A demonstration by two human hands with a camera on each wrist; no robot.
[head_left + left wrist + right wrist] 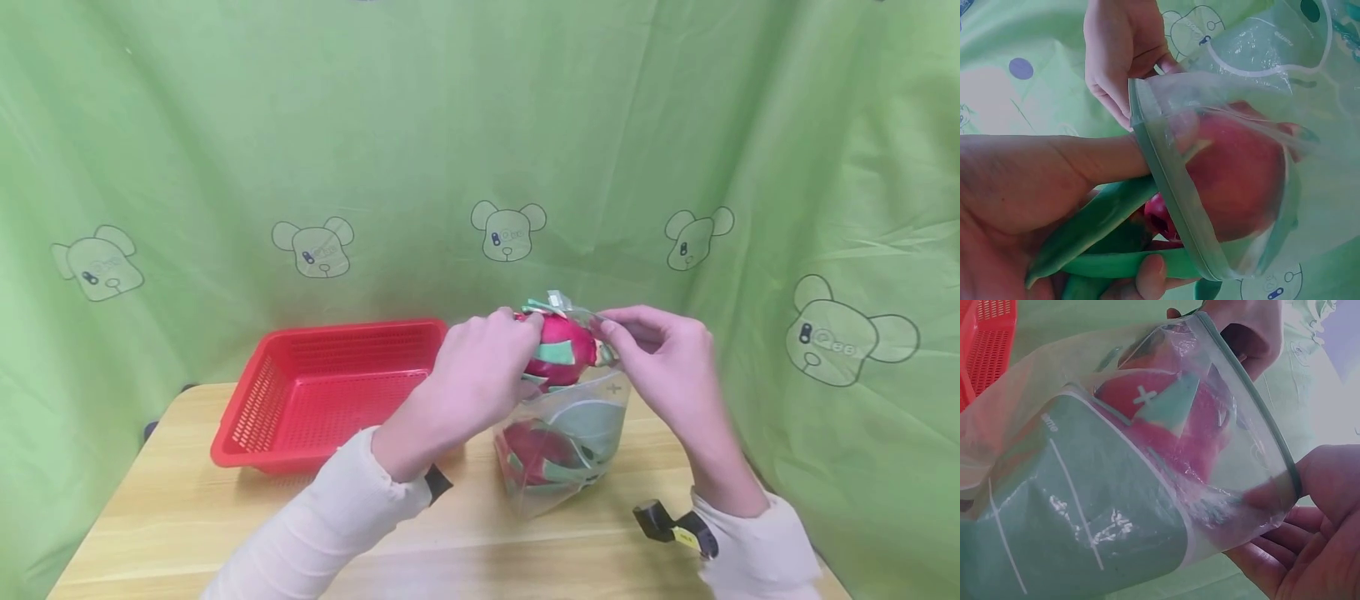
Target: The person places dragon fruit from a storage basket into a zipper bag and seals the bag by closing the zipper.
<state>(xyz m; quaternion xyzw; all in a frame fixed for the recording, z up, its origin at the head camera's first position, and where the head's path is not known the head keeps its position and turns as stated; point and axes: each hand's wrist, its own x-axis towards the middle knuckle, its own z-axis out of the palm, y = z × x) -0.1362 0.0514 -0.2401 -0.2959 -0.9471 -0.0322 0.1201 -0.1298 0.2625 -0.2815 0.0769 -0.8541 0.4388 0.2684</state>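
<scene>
A pink dragon fruit with green scales sits in the mouth of a clear zip bag, half in and half above the rim, right between the person's two hands. The bag stands on the wooden table, and a second pink and green fruit shows through its wall lower down, below the hands. The left hand has its fingers curled round the near side of the upper fruit; the left wrist view shows it also pinching the bag's green zip edge against the fruit's green scales. The right hand pinches the opposite side of the bag's rim between thumb and fingers, holding the opening stretched, as the right wrist view shows with the rim running across its fingertips. Both sleeves are pale, and a dark strap sits at each wrist. To the left of the left hand, a little apart from the bag, a red plastic basket with a slotted wall rests on the table. Behind the hands hangs a green cloth backdrop printed with cartoon bear heads.
</scene>
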